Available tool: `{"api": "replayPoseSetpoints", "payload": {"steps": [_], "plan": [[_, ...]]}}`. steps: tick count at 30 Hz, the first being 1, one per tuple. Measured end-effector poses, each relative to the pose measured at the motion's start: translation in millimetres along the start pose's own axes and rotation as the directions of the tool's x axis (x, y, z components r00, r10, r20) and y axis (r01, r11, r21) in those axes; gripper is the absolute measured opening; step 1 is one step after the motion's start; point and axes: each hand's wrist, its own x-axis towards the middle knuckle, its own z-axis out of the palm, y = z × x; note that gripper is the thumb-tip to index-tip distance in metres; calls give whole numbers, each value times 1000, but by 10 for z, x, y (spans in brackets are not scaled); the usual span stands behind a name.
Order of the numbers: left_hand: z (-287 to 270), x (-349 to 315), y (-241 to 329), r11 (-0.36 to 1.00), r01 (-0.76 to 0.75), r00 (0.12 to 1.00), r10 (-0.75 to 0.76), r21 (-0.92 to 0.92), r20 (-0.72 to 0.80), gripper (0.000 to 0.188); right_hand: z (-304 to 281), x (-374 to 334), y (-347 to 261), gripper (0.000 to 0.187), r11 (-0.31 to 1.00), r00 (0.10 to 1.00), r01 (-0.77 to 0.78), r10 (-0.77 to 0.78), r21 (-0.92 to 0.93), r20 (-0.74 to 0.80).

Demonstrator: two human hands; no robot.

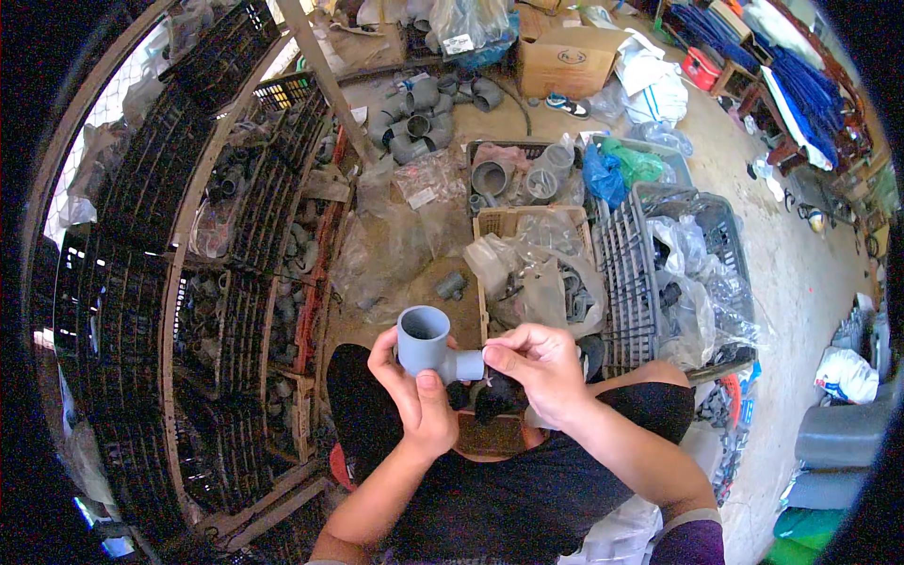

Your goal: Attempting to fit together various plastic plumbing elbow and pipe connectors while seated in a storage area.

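Note:
A grey plastic pipe tee [421, 345] with one wide mouth facing up and a narrower side branch is held above my lap. My left hand [422, 407] is closed round its wide body, thumb across the front. My right hand [543, 370] pinches the end of the narrow branch between thumb and fingers. Whether a small piece sits between those fingertips is hidden. Beyond my hands another small grey fitting [451, 285] lies on the floor by a plastic sheet.
A beige crate [482, 223] of bagged fittings stands ahead, with a dark crate [621, 282] tilted beside a grey one to its right. Racks of black crates [122, 311] line the left. Large grey elbows [414, 122] are piled farther off, near a cardboard box [569, 64].

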Motion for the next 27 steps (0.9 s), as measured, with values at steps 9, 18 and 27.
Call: {"api": "replayPoseSetpoints", "payload": {"steps": [9, 18, 27], "plan": [[84, 7, 68, 982, 150, 943, -176, -111, -281, 53, 76, -110, 59, 50, 618, 818, 573, -472, -538, 328], [119, 2, 129, 983, 119, 959, -150, -142, -241, 53, -4, -65, -99, 23, 479, 741, 642, -589, -599, 323], [72, -61, 126, 996, 91, 975, -87, 6, -206, 53, -60, -61, -92, 22, 645, 835, 549, -396, -532, 382]]}}
